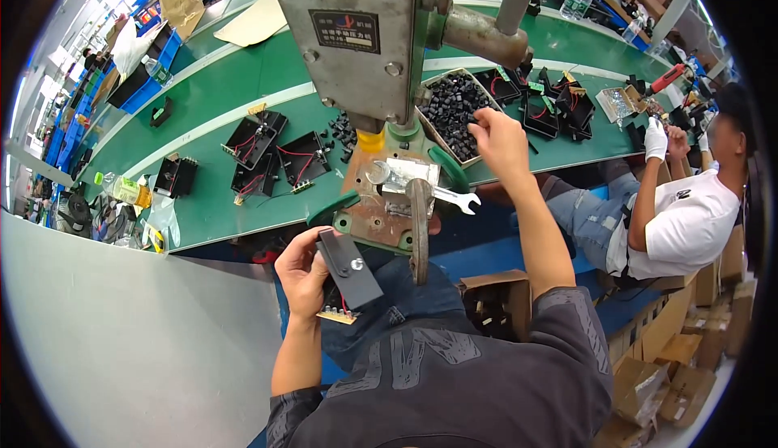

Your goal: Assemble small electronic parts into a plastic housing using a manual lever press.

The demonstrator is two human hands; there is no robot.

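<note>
My left hand (301, 274) grips a black plastic housing (352, 270) in front of my lap. A shiny metal piece sits in the housing's face, and a small circuit board (339, 315) hangs below it by a red wire. My right hand (499, 147) reaches over the right rim of a box (429, 130) filled with small black plastic parts (455, 108). Its fingers are pinched together; what they hold, if anything, is hidden. Between my hands stands a hand press (348, 51), with an open-ended wrench (456, 198) lying on its base.
Black housings with red wires lie left (255, 142) and right (559, 108) of the press on the green bench (211, 213). Loose black parts are beside the press column. A yellow-liquid bottle (123, 189) stands at left. A co-worker (685, 213) wearing a white glove sits at right.
</note>
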